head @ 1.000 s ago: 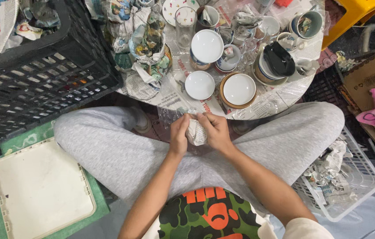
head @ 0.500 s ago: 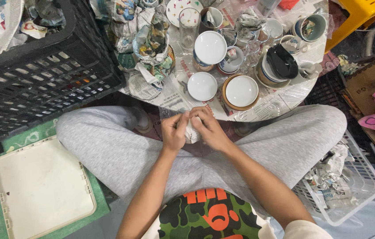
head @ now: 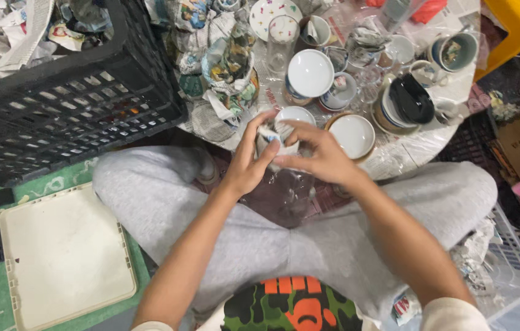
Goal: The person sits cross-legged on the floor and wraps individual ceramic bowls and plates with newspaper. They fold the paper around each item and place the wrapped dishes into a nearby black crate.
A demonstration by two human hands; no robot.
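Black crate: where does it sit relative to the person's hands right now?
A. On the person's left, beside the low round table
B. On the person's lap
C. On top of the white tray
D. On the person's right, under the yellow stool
A. The black crate fills the upper left of the head view, left of the left hand and right hand, next to the round table.

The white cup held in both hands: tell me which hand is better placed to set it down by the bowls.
Probably the right hand: its fingers lie over the white cup, nearest the white bowl on the table. The left hand cups its outer side.
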